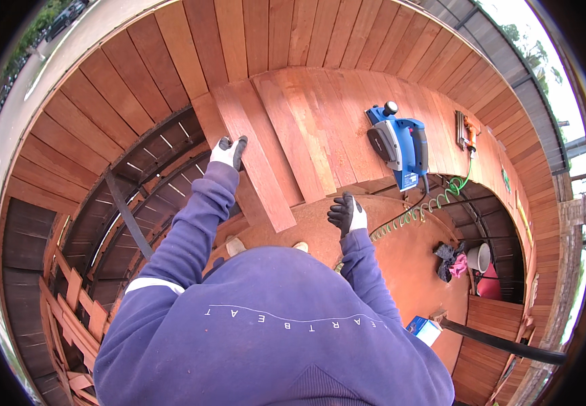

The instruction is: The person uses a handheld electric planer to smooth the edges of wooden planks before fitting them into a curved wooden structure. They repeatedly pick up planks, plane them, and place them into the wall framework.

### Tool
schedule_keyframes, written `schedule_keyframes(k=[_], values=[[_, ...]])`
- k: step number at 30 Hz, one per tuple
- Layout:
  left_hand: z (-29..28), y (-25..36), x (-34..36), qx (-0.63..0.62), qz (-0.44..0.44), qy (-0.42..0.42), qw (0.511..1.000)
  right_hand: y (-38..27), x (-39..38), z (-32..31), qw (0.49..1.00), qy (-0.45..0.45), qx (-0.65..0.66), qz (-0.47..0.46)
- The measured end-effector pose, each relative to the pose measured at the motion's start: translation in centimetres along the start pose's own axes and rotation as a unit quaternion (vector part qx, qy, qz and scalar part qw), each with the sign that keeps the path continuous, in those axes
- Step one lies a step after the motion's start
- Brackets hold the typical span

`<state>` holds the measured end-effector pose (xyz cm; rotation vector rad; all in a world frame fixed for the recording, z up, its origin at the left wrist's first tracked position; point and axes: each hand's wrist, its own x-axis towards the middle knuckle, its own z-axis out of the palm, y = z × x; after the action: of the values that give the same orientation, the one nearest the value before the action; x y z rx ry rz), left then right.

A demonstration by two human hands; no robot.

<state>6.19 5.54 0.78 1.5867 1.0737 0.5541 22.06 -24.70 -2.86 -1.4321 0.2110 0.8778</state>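
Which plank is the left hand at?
The long plank running slantwise right of the left hand, whose fingers are at its left edge. Its near end juts farther toward the wearer than the others.

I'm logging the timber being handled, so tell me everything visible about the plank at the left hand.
The plank is long, narrow and flat, reddish-brown, and looks like bare wood, with straight edges and a squared near end. It lies slanting from upper left to lower right over other boards, its near end jutting past the end of the board to its right. The gloved left hand grips its left edge near the middle.
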Motion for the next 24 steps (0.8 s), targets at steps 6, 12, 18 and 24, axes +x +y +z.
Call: schedule_keyframes(k=[6,12,18,24], values=[[3.0,-0.6,2.4,0.109,0.016,0.009,0.994,-1.7,2.1,1.7,0.996,-0.061,-0.048,0.051],[2.8,-1.5,3.5,-0.301,0.048,-0.029,0.952,-6.2,0.9,-3.3,0.931,-0.054,0.032,-0.359],[1.3,6.1,-0.9,-0.253,0.109,0.09,0.957,-18.9,0.8,-8.1,0.847,0.089,-0.121,-0.51],[-0.3,3.3,-2.7,-0.177,0.094,0.117,0.973,-22.8,6.0,-8.1,0.68,0.171,-0.42,-0.576]])
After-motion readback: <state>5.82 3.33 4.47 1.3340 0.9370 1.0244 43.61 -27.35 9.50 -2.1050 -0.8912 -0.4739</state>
